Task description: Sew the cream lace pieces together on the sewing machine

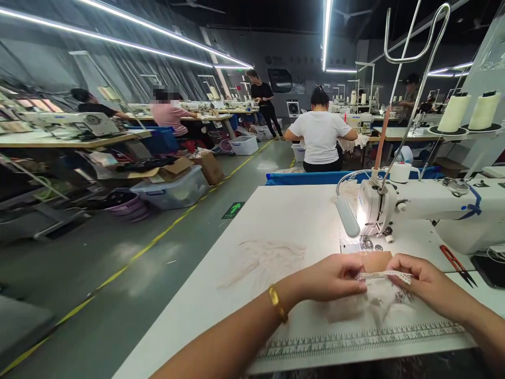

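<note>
My left hand and my right hand both pinch a strip of white lace trim, stretched level between them. Below the strip hangs sheer pale fabric with small dark markings, bunched near my right fingers. Just beyond my fingertips a tan piece lies flat on the machine bed. The white sewing machine stands behind it, with its lamp shining on the needle area. More thin, pale fabric is spread on the table to the left of my hands.
A ruler strip runs along the front of the white table. Red-handled thread snips and a dark phone lie at right. Thread cones stand on a rack. A person in a white shirt sits ahead.
</note>
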